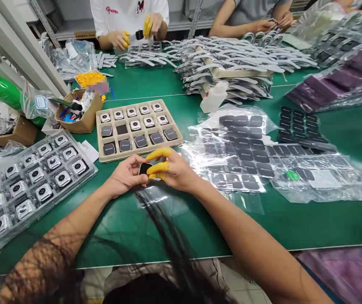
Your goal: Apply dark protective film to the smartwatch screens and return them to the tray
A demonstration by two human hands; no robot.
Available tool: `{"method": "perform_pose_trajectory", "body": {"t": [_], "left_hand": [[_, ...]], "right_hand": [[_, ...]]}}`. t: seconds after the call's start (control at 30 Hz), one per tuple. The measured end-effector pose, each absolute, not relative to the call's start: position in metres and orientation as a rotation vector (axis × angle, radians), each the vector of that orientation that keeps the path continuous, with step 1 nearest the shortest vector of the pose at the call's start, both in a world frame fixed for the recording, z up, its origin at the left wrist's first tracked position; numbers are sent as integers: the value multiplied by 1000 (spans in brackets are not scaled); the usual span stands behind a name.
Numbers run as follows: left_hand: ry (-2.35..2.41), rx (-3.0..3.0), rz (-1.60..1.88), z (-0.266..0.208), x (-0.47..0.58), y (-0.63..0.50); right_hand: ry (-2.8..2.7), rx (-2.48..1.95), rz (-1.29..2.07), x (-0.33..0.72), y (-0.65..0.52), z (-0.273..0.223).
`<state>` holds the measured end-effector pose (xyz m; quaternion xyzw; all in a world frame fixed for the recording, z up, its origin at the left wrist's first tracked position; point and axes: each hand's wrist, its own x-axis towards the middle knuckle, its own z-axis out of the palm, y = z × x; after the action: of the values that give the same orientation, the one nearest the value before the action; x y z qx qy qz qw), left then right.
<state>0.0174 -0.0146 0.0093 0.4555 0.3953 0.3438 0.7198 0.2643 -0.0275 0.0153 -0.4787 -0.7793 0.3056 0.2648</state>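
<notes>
Held piece: a small dark watch body (144, 169), pinched between both hands just above the green table (155, 84), near the middle of its near half and just short of the beige tray.
Left hand (125, 176): fingers curled together against the left side of the watch body, thumb on its edge.
Right hand (171, 169): yellow finger cots (158, 154) on the thumb and first fingers; those fingers are clamped on the right side of the piece, the upper one lifted a little apart.
Beige tray (100, 141): just beyond the hands, its cells holding watch bodies, some face up and dark, some back up; one cell in the middle row looks unfilled.
Clear blister tray (82, 179): by the table's left edge, filled with more watch bodies, back up.
Film sheets (240, 147): to the right of the hands, clear plastic carrying rows of dark rectangular pieces.
Loose film (155, 198): lying on the table right under the hands.
Far edge: heaps of pale straps (231, 59), a white bottle (214, 97), a cardboard box (87, 120) of oddments, and other people's hands at work.
Risk: the left hand appears bare, so a print or smear on the dark face seems likely if it slides over it; the grip is by fingertips only, so a slip could drop the piece onto the tray and scratch it.
</notes>
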Motion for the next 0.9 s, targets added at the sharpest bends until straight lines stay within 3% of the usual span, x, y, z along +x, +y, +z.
{"method": "perform_pose_trajectory", "body": {"t": [0.2,0.33,0.53,0.63,0.9], "left_hand": [[1003,914,1001,4,22,-15],[1063,945,977,4,25,-18],[1074,975,929,6,26,-21],[1080,1015,909,8,25,-21],[1110,1066,912,7,26,-22]], "right_hand": [[-2068,-1627,839,276,-22,10],[-2110,-1881,504,303,-14,21],[-1037,-2595,-115,404,10,28],[-671,-2759,-92,437,12,24],[-751,-2703,-50,460,4,30]]}}
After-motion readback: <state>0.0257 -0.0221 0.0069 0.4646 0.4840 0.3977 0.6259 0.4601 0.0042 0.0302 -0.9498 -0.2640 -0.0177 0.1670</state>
